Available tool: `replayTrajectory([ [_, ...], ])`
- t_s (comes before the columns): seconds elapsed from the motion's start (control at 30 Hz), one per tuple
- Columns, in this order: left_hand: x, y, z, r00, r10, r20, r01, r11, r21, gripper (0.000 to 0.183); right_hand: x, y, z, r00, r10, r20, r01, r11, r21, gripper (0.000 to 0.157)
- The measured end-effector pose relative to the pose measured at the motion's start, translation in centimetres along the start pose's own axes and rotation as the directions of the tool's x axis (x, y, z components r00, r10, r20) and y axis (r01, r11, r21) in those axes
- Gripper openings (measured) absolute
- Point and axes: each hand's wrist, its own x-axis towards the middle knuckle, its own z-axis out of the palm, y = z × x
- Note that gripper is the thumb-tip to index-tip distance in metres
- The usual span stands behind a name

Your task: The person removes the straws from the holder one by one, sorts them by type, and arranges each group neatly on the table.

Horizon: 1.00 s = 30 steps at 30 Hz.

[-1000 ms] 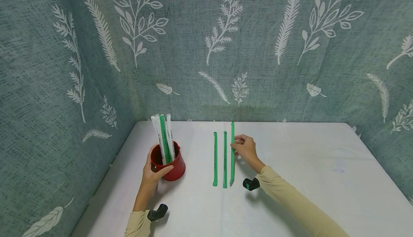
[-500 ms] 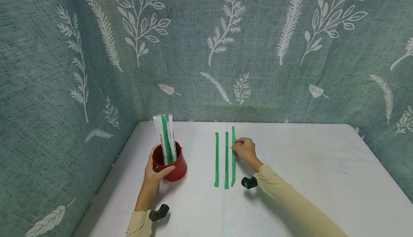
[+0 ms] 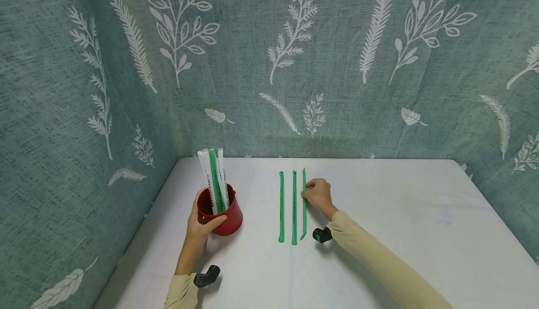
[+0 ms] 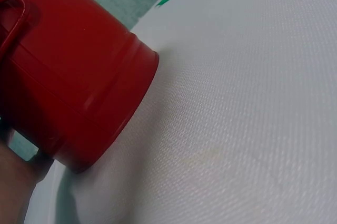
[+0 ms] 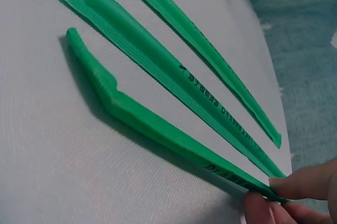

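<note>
A red metal pail (image 3: 230, 222) stands on the table at the left, held at its side by my left hand (image 3: 198, 234), thumb over the front rim. Several white paper-wrapped straws (image 3: 205, 166) and a green one (image 3: 213, 166) lean inside it. To the right, my right hand (image 3: 321, 196) pinches a green wrapped straw (image 3: 304, 220) near its far end, low over the cloth. That straw has a bent near end, plain in the right wrist view. Two more green wrapped straws, a middle one (image 3: 294, 211) and a left one (image 3: 281, 211), lie parallel beside it.
White cloth covers the table (image 3: 387, 197). A green leaf-patterned curtain (image 3: 337, 89) hangs behind it and along the left side. Black wrist cameras, such as the left one (image 3: 207, 276), jut out from both sleeves.
The straw in my right hand has come down beside the other two, its far end moving nearer to me. My left hand and the pail stay in place.
</note>
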Motion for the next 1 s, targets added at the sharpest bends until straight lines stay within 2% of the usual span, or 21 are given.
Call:
replayTrajectory([
  [0.2,-0.1,0.0,0.1,1.0,-0.007,-0.004,0.007,1.0,0.004,0.087,-0.1,0.1,0.2,0.998,-0.062,-0.012,0.061,0.997,-0.056,0.016],
  [0.57,-0.1,0.5,0.1,1.0,-0.01,0.0,0.01,1.0,0.008,0.086,-0.3,0.1,-0.1,0.997,-0.065,-0.034,0.06,0.988,-0.139,0.013],
  [1.0,0.2,0.1,0.0,1.0,0.005,0.006,-0.005,1.0,0.005,0.087,-0.1,-0.4,-1.1,0.999,-0.045,-0.019,0.044,0.996,-0.083,0.017],
])
